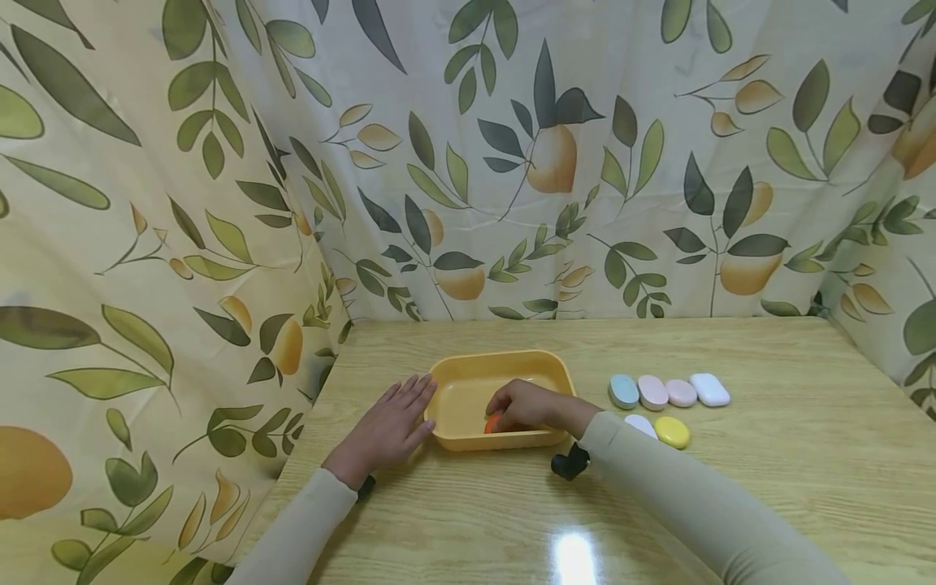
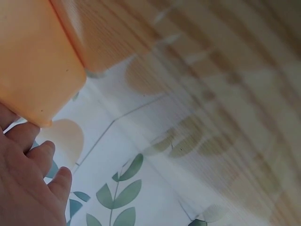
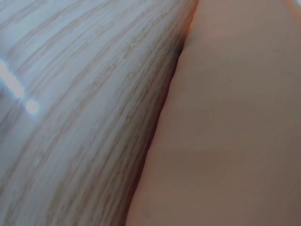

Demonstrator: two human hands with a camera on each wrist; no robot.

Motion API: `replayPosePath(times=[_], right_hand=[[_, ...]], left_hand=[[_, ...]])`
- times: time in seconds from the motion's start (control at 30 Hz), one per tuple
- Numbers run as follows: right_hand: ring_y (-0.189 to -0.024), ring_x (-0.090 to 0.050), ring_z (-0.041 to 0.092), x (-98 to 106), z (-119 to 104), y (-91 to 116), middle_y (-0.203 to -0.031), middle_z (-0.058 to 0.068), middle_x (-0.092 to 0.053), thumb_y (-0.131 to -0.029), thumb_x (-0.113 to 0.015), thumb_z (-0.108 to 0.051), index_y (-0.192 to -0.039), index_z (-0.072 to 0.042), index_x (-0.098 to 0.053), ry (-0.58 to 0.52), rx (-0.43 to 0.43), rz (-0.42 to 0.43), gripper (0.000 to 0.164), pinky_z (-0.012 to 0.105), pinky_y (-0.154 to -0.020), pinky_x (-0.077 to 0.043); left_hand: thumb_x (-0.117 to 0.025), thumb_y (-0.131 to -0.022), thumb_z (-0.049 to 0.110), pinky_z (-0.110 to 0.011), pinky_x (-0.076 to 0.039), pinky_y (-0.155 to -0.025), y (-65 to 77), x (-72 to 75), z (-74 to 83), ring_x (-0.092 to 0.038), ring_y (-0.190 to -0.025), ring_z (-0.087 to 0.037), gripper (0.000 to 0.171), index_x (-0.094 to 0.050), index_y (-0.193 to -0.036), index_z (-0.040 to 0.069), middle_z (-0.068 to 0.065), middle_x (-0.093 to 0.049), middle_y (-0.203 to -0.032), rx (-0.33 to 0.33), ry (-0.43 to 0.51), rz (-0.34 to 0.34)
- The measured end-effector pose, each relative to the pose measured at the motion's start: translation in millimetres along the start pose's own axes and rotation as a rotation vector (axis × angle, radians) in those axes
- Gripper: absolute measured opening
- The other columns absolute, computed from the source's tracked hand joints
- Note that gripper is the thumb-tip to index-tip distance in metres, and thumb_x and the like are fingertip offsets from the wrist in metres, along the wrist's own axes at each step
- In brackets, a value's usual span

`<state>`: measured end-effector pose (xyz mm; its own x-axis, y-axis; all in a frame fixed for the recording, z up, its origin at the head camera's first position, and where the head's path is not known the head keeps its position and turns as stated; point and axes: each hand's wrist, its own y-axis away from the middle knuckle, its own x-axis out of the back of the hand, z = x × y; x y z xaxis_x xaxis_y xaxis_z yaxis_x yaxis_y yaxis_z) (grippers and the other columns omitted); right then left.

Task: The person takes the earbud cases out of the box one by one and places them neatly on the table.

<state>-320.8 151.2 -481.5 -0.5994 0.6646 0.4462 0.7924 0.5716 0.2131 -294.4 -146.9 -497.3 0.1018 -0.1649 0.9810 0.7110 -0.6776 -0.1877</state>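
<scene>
A shallow yellow-orange plastic tray (image 1: pixel 464 394) sits on the wooden table. My left hand (image 1: pixel 387 426) lies with its fingers extended against the tray's left end; in the left wrist view fingertips meet its edge. Inside the tray, my right hand (image 1: pixel 532 404) curls its fingers round an orange soap bar (image 1: pixel 493 422) near the front wall. Most of that bar is hidden under the fingers. A plain peach surface (image 3: pixel 225 117) fills much of the right wrist view, and I cannot tell what it is.
Right of the tray stand a blue soap (image 1: pixel 623 391), a pink oval soap (image 1: pixel 652 392), a smaller pink one (image 1: pixel 682 393) and a white one (image 1: pixel 709 389). Before them lie a yellow soap (image 1: pixel 672 432) and another white one (image 1: pixel 642 424), partly behind the right sleeve. A patterned curtain (image 1: pixel 468 162) borders the table.
</scene>
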Motion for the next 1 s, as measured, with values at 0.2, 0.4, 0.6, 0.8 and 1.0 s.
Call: replayPosePath(times=[0.2, 0.4, 0.6, 0.8, 1.0], right_hand=[[-0.073, -0.061, 0.012, -0.3, 2.7, -0.8, -0.085, 0.004, -0.068, -0.082, -0.073, 0.000, -0.106, 0.005, -0.069, -0.103, -0.024, -0.033, 0.024, 0.023, -0.063, -0.050], [-0.069, -0.060, 0.010, -0.4, 3.7, -0.7, -0.083, 0.003, -0.069, -0.084, -0.072, -0.001, -0.103, 0.003, -0.071, -0.112, -0.032, -0.042, 0.020, 0.022, -0.060, -0.048], [-0.063, -0.055, 0.009, -0.7, 5.3, -1.1, -0.078, 0.001, -0.068, -0.085, -0.073, -0.005, -0.098, 0.001, -0.073, -0.088, -0.029, -0.052, 0.014, 0.021, -0.056, -0.044], [-0.062, -0.054, 0.010, -0.6, 2.9, 0.3, -0.077, 0.001, -0.068, -0.086, -0.073, -0.007, -0.096, 0.002, -0.073, -0.082, -0.018, -0.049, 0.013, 0.022, -0.055, -0.043], [-0.060, -0.051, 0.010, -1.0, 3.1, 0.6, -0.075, 0.002, -0.067, -0.086, -0.073, -0.007, -0.097, 0.003, -0.073, -0.098, -0.016, -0.060, 0.015, 0.021, -0.053, -0.041]], left_hand=[[-0.025, -0.105, 0.049, -0.047, -0.015, -0.116, 0.2, 0.5, -0.2, -0.018, -0.146, -0.030, 0.066, -0.021, -0.155, 0.007, -0.010, -0.019, -0.160, 0.001, 0.000, -0.006], [-0.025, -0.105, 0.049, -0.049, -0.016, -0.115, -0.2, 0.2, -0.3, -0.017, -0.146, -0.030, 0.066, -0.021, -0.155, 0.006, -0.010, -0.019, -0.160, -0.002, 0.007, 0.000], [-0.024, -0.105, 0.049, -0.048, -0.016, -0.115, 0.4, -0.7, -0.2, -0.017, -0.146, -0.030, 0.066, -0.022, -0.155, 0.006, -0.010, -0.019, -0.160, 0.000, 0.010, 0.004], [-0.024, -0.105, 0.049, -0.049, -0.016, -0.115, 0.6, 1.2, 0.5, -0.017, -0.146, -0.030, 0.066, -0.021, -0.155, 0.006, -0.010, -0.019, -0.160, 0.000, 0.011, -0.002], [-0.022, -0.105, 0.051, -0.049, -0.016, -0.116, 0.5, 2.2, 0.0, -0.016, -0.146, -0.030, 0.067, -0.019, -0.156, 0.007, -0.009, -0.017, -0.161, 0.005, -0.001, -0.019]])
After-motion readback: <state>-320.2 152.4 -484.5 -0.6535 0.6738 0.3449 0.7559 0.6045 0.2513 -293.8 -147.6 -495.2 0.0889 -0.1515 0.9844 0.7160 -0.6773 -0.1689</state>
